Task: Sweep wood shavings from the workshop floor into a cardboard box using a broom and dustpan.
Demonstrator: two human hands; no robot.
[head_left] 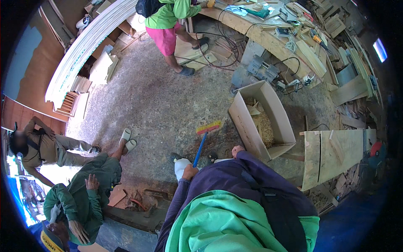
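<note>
A broom with a blue handle (201,148) reaches forward from my body. Its yellow and red bristle head (208,127) rests on the stained concrete floor ahead of my feet. My left hand (189,172) is closed around the upper part of that handle. To the right, my right hand (237,150) is curled into a fist, and no object shows in it. Just beyond this fist stands a tall open cardboard box (280,111), partly filled with wood shavings (264,128) and a few scraps. The hand appears apart from the box wall.
A workbench (235,21) with tools and cables runs along the far right. By it a person in pink shorts (161,40) stands on boards. At the left are a person in green (79,197) and another in khaki (46,147). A plywood stand (336,151) is at the right.
</note>
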